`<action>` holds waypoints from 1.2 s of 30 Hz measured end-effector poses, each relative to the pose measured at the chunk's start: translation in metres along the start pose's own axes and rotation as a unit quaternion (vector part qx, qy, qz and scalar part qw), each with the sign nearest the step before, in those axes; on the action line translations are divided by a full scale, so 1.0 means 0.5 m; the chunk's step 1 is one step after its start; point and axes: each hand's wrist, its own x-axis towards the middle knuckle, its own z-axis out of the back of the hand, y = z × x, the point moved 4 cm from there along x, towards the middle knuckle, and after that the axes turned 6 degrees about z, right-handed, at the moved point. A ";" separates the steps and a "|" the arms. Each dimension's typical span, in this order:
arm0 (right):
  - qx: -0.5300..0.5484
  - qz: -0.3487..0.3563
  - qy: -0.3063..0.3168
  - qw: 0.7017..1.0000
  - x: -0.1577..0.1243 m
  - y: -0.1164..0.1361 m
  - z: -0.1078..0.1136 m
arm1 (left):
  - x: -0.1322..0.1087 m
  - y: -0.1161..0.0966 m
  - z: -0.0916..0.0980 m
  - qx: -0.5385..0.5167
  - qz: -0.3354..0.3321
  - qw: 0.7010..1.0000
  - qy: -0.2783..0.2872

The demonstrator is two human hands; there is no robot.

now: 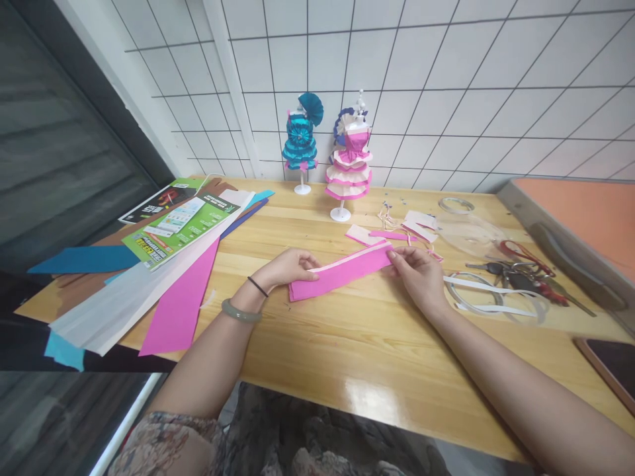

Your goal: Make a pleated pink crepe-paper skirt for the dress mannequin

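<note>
Showing nearest the camera, at the lower left, a flowered sleeve [166, 439], and reaching in over the near edge of a wooden table [327, 357]. Seeing, at the far left, a fan of papers: a blue piece [82, 260], a long white sheet [99, 324] and a broad pink sheet [181, 301], topped by a green booklet [204, 223].

Pinching, with the left hand [290, 268], the left end of a pink strip [342, 271], thumb on the upper face and fingers behind. Holding that strip mid-table, slanting slightly, right end farther off than left, and showing a pale band along the far edge. Being unable to tell contact from a small gap between strip and table. Probably doing best by squaring up the layers at the left end, pulling lightly and evenly from both sides, and sparing the thin paper any hard creases; likely risking a skewed edge by tugging one end more.

Seeing beyond, near the tiled wall, a teal dress [300, 142] and a pink-and-white dress [348, 168], each on a white stand. Gripping the strip's right end with the right hand [417, 271], near some paper scraps [364, 235]. Finishing, farther right, with white strips [479, 284], keys [520, 270] and a phone [615, 367].
</note>
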 end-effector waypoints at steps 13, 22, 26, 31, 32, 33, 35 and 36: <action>-0.025 0.005 0.005 1.000 -0.002 0.003 0.000 | -0.004 -0.001 0.011 -0.044 0.024 0.999 -0.011; -0.086 0.057 -0.003 0.995 -0.009 0.020 0.001 | -0.024 -0.013 0.024 -0.032 0.030 0.997 0.056; -0.171 0.177 0.116 0.962 -0.025 0.039 -0.027 | -0.040 -0.024 0.024 -0.031 0.004 0.992 0.124; -0.188 0.268 0.285 0.901 -0.067 0.058 -0.069 | -0.070 -0.039 0.028 -0.018 -0.017 0.985 0.173; -0.180 0.261 0.301 0.899 -0.073 0.060 -0.073 | -0.075 -0.041 0.030 -0.024 -0.016 0.984 0.176; -0.167 0.244 0.317 0.901 -0.077 0.061 -0.076 | -0.079 -0.042 0.032 -0.036 -0.016 0.984 0.175; -0.122 0.177 0.348 0.912 -0.082 0.062 -0.079 | -0.083 -0.044 0.036 -0.062 -0.015 0.985 0.162; -0.094 0.132 0.359 0.919 -0.083 0.061 -0.079 | -0.084 -0.044 0.039 -0.073 -0.016 0.986 0.151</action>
